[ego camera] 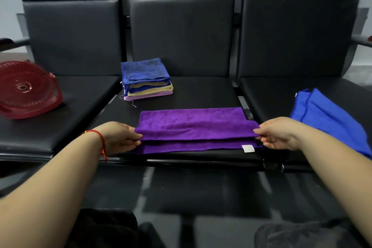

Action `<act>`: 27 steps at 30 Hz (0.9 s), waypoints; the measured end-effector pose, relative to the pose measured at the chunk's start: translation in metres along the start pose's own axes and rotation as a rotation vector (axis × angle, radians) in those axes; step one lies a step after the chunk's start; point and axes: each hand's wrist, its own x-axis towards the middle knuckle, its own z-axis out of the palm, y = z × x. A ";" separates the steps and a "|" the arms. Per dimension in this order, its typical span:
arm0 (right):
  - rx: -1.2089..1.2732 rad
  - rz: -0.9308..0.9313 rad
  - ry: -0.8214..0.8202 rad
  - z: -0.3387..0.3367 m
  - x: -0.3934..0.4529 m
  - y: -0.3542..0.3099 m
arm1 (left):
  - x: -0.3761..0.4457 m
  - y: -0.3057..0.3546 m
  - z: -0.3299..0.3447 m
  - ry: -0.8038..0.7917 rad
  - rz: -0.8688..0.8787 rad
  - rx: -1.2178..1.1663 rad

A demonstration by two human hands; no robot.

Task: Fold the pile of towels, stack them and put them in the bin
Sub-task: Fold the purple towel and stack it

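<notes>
Both hands are on the purple microfibre towel (193, 127), which lies across the middle black padded seat (201, 90) of a row of three joined chairs. The left hand (118, 137), with a red string bracelet (98, 137) on its wrist, has its grip pinched closed on the towel's left edge. The right hand (275, 133) has its grip closed on the right edge, thumb on top and fingers beneath. Between them the upper layer sits folded over the lower one, leaving a strip of the lower layer and a small white care label (248, 148) showing along the near side. Behind the towel, on the same seat, stands a neat stack of folded towels (147, 79), blue on top with yellow and pink layers below. On the right seat lies a loose blue towel (330, 121), unfolded and well apart from the stack. On the left seat rests a round red plastic slotted bin (26, 88), tilted toward the camera.
</notes>
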 end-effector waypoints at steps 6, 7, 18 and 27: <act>-0.070 0.027 -0.046 -0.004 -0.002 0.002 | 0.000 0.000 -0.005 -0.020 -0.052 0.144; -0.087 0.036 -0.058 -0.004 -0.003 0.002 | 0.000 0.000 -0.007 -0.022 -0.055 0.165; -0.510 -0.140 0.223 0.007 -0.005 -0.002 | 0.000 0.002 -0.003 0.181 0.044 0.540; -0.632 -0.744 0.149 0.088 -0.013 -0.023 | -0.007 0.018 0.066 0.332 0.500 0.826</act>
